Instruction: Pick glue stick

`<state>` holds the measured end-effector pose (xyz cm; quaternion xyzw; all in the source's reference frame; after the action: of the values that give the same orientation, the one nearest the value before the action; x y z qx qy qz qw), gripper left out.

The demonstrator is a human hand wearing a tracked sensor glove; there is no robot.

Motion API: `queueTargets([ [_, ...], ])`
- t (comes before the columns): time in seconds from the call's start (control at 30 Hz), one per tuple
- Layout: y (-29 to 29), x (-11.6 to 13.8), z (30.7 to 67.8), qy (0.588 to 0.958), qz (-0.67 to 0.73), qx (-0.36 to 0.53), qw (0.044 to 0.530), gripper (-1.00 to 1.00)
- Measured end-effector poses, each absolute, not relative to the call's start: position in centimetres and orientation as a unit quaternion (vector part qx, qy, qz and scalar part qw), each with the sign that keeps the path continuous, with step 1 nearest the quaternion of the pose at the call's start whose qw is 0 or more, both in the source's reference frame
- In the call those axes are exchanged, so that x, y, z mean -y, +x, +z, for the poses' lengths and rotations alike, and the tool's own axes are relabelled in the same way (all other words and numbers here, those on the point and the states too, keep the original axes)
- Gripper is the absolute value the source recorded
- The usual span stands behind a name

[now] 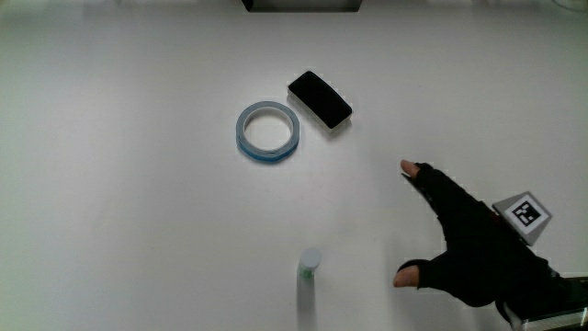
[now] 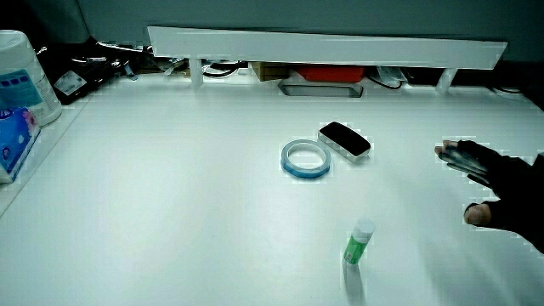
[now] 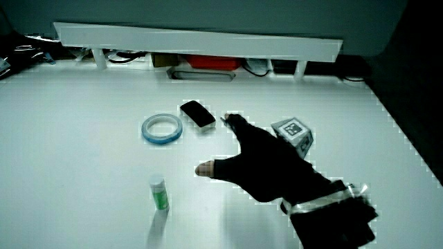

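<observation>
The glue stick [image 1: 308, 276] stands upright on the white table, with a pale cap and a green band; it also shows in both side views [image 2: 358, 241] [image 3: 159, 193]. The gloved hand [image 1: 464, 248] hovers over the table beside the glue stick, apart from it. Its fingers [image 1: 415, 171] are spread and hold nothing, the thumb pointing toward the stick. The hand [image 2: 493, 191] [image 3: 259, 166] appears in both side views, with the patterned cube [image 1: 522, 216] on its back.
A blue tape roll [image 1: 267, 131] lies flat farther from the person than the glue stick. A black rectangular object [image 1: 320, 99] lies beside the roll. A low white partition [image 2: 323, 47] runs along the table's edge. Containers [image 2: 21, 93] stand at a table corner.
</observation>
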<state>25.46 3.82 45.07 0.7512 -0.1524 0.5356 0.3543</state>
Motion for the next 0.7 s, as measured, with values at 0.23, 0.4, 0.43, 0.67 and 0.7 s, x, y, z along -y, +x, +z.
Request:
queueTargets([
  [0.23, 23.3, -4.7, 47.0, 0.729, 0.541, 0.142, 0.394, 0.0],
  [0.4, 21.2, -5.2, 47.8, 0.718, 0.532, 0.14, 0.426, 0.0],
  [0.43, 20.7, -5.3, 47.9, 0.712, 0.539, 0.144, 0.427, 0.0],
  [0.67, 18.3, -5.9, 49.1, 0.704, 0.54, 0.172, 0.429, 0.0],
  [0.7, 18.1, -6.0, 49.3, 0.702, 0.537, 0.17, 0.436, 0.0],
])
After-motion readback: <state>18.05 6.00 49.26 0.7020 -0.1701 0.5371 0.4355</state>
